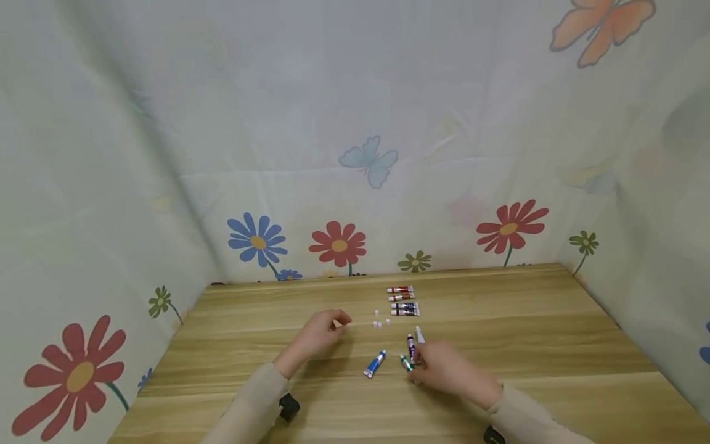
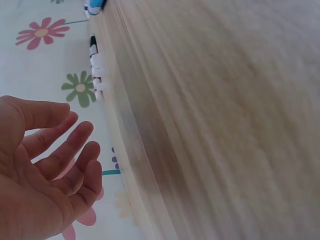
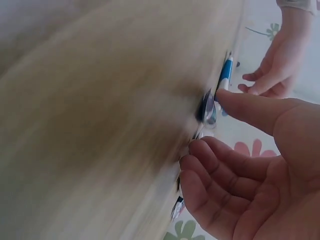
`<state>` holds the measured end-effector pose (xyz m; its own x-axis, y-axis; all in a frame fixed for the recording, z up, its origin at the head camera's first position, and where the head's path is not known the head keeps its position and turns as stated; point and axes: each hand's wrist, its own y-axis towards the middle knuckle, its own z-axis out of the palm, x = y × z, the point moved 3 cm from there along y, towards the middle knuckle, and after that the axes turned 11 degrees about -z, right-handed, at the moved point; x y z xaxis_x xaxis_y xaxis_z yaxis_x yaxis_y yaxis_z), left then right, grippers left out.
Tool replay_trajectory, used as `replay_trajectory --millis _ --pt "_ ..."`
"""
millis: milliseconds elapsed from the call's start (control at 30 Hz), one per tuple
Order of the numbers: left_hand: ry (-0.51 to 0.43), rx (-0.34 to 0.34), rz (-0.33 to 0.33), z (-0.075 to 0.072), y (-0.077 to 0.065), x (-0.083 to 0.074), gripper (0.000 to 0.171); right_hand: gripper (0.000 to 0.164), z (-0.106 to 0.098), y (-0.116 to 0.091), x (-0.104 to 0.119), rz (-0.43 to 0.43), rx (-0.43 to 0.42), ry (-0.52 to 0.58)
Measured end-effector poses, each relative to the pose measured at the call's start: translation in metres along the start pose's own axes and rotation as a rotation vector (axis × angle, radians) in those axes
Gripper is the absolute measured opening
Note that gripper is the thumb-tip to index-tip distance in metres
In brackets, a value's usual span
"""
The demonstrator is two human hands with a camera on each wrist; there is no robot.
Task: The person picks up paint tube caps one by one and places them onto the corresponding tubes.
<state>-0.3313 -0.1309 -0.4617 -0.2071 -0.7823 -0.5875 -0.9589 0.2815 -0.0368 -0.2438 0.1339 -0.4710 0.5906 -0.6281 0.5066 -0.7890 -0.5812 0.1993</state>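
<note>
My right hand (image 1: 444,367) is low over the wood table beside a small group of paint tubes. Its thumb and fingers stand apart in the right wrist view, with a silver-ended tube (image 3: 209,112) near the thumb tip. In the head view, a green paint tube (image 1: 407,362), a purple one (image 1: 411,345) and a pale one (image 1: 420,335) lie by its fingertips, which partly hide them. A blue paint tube (image 1: 375,364) lies between the hands. My left hand (image 1: 322,333) hovers at left, holding nothing, its fingers loosely bent (image 2: 75,165).
Several small white caps (image 1: 376,324) lie to the right of my left hand. Farther back are a red tube (image 1: 400,289), an orange-brown tube (image 1: 401,297) and two dark tubes (image 1: 405,309) in a column. A flower-printed curtain (image 1: 299,203) borders the table (image 1: 532,320).
</note>
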Motion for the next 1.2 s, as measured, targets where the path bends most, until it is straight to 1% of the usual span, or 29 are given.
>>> replay_trajectory --millis 67,167,333,500,700,833,967,1100,1200 --pt "0.01 0.001 0.01 0.0 0.001 -0.001 0.017 0.025 0.002 0.002 0.002 -0.004 -0.001 -0.029" --pt "0.02 0.006 0.022 0.0 0.006 -0.002 0.017 0.021 0.003 0.004 0.005 -0.006 0.0 -0.056" --pt "0.037 0.01 0.032 0.003 0.024 -0.009 0.018 0.015 0.003 0.002 0.008 0.0 0.012 -0.091" --pt "0.053 0.031 0.013 0.009 0.041 -0.018 0.019 0.015 0.0 -0.004 0.013 -0.047 0.009 -0.152" --pt "0.061 0.053 -0.006 0.017 0.055 -0.029 0.02 0.017 -0.002 -0.012 0.016 -0.089 0.003 -0.191" --pt "0.056 0.066 -0.012 0.021 0.061 -0.032 0.021 0.018 0.001 -0.015 0.016 -0.115 -0.011 -0.223" --pt "0.071 0.079 -0.002 0.026 0.067 -0.034 0.02 0.017 0.002 -0.017 0.017 -0.139 -0.018 -0.238" --pt "0.079 0.105 0.017 0.029 0.07 -0.037 0.018 0.016 0.002 -0.019 0.018 -0.128 -0.01 -0.214" --pt "0.115 0.114 0.042 0.032 0.073 -0.04 0.018 0.016 0.002 -0.019 0.019 -0.11 0.0 -0.191"
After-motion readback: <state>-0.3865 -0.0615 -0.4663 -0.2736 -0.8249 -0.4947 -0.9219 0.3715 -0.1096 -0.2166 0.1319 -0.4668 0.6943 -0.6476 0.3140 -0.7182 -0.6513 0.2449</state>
